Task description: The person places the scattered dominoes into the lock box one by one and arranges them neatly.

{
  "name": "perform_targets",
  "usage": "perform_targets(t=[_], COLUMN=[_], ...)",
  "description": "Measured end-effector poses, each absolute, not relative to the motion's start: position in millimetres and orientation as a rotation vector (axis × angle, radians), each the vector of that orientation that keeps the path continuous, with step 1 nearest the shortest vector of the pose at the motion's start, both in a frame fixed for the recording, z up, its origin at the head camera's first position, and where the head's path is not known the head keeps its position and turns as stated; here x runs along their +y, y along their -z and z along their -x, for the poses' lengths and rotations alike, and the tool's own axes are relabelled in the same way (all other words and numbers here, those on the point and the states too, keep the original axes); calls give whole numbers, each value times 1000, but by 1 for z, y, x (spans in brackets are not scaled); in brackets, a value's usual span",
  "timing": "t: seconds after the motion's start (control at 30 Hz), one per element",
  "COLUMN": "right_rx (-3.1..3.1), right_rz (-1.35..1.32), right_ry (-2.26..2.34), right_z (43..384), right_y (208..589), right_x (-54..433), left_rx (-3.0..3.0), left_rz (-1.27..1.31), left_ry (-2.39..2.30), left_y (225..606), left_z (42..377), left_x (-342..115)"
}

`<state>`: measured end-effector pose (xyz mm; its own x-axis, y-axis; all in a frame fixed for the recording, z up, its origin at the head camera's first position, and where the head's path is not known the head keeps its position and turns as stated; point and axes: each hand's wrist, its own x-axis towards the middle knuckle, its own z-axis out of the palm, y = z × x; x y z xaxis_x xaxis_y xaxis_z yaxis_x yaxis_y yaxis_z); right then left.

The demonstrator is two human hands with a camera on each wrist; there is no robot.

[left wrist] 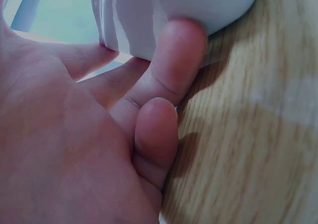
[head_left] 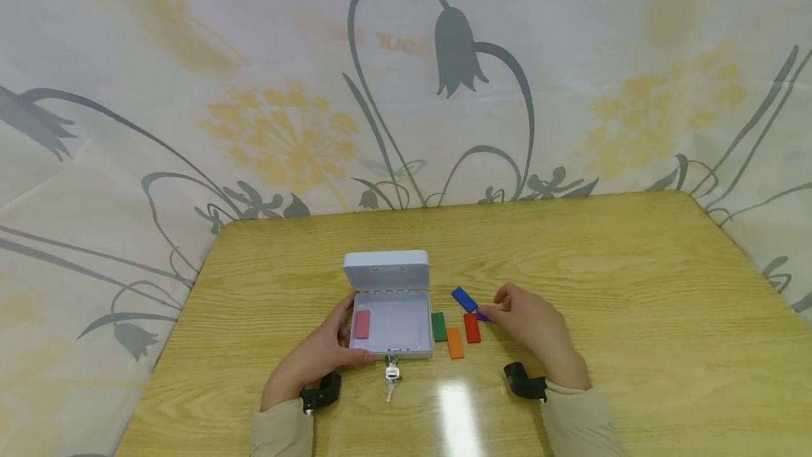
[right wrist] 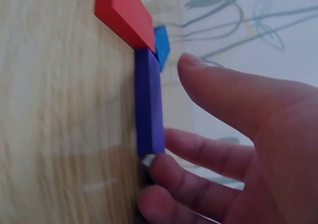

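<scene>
By the left hand [head_left: 320, 352] the box [head_left: 402, 319] is gripped at its left side, with the thumb laid along the front; the lid [head_left: 387, 275] is raised. Inside, close to this hand, the pink block [head_left: 362, 324] is placed; to the right of its thumb the keys [head_left: 391, 376] are seen. The purple block [right wrist: 149, 102] is found right at the fingertips of the right hand [head_left: 533, 319], which is relaxed, its thumb held apart from the block. Left of these fingertips, blue [head_left: 464, 300], red [head_left: 472, 328], orange [head_left: 454, 343] and green [head_left: 439, 327] blocks are spread on the desk [head_left: 634, 266].
</scene>
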<state>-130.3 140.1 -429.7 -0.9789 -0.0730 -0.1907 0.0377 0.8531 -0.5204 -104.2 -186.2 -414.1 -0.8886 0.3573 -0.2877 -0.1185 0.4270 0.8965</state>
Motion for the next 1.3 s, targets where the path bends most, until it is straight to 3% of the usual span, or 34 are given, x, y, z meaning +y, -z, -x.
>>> perform_targets(t=[1.07, 1.3], right_rx=[2929, 2911], right_rz=[20, 116], right_ry=[813, 865], right_z=[128, 130], right_y=[435, 435], right_x=[133, 137], left_rx=[2252, 2259], left_rz=[-185, -191], left_ry=[-1449, -1447], left_y=[415, 415], left_z=[104, 105], left_x=[-185, -186])
